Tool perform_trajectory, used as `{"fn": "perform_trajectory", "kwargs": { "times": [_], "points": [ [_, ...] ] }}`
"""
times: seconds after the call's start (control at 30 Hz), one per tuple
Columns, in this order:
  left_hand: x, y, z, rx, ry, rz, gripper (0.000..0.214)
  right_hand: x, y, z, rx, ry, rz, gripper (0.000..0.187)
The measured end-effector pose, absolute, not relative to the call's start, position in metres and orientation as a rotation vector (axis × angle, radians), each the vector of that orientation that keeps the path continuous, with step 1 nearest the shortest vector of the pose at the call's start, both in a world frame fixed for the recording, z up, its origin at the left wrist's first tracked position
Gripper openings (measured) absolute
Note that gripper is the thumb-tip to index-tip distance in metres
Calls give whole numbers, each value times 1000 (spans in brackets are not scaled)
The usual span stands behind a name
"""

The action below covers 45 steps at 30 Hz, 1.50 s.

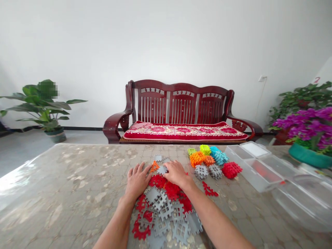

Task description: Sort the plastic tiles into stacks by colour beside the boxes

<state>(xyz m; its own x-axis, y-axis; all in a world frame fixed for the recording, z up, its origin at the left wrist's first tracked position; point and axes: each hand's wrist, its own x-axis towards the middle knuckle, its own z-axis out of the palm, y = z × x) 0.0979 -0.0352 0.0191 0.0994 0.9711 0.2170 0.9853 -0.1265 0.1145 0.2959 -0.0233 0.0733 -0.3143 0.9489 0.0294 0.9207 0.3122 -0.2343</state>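
My left hand (138,178) lies palm down on the table with its fingers stretched out, its thumb beside an orange triangular interlocking piece (155,166). My right hand (176,173) has thumb and fingers closed on a small grey square interlocking piece (162,169), just right of the orange one. Another grey square piece (158,158) lies a little beyond them. Below my hands spreads a loose pile of red pieces (171,190) and grey pieces (166,209) with notched edges. Part of the red ones is hidden under my right hand and forearm.
Sorted stacks stand at right: orange (197,159), blue (219,155), grey (201,172) and red (231,170). A red triangular piece (209,189) lies nearer. Clear plastic boxes (261,174) and a pot of purple flowers (311,126) occupy the far right. A wooden bench (181,103) stands behind the table.
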Motion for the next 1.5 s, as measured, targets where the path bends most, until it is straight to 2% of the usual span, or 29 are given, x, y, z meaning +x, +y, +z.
{"fn": "perform_trajectory", "kwargs": {
  "times": [0.1, 0.33, 0.67, 0.93, 1.1, 1.23, 1.43, 1.5],
  "points": [
    [98, -36, 20, -2285, -2041, -385, 44, 295, -25, 75, -1716, -2416, 237, 29],
    [98, -35, 20, -2291, -2033, -374, 45, 316, -46, 75, -1569, -2154, 265, 46],
    [99, -35, 22, -2288, -2034, -335, 45, 435, -80, 74, -1752, -1879, 76, 42],
    [98, -35, 23, -2278, -2031, -323, 44, 462, -79, 69, -1858, -1873, 47, 39],
    [98, -35, 22, -2284, -2027, -342, 44, 453, -83, 69, -1763, -1876, -20, 33],
    [98, -36, 22, -2290, -2038, -358, 44, 412, -83, 71, -1600, -1984, 142, 30],
    [99, -36, 24, -2286, -2045, -330, 44, 359, -63, 59, -1426, -2283, 306, 51],
    [99, -36, 24, -2290, -2048, -325, 44, 355, -56, 56, -1425, -2349, 304, 52]
  ]
}}
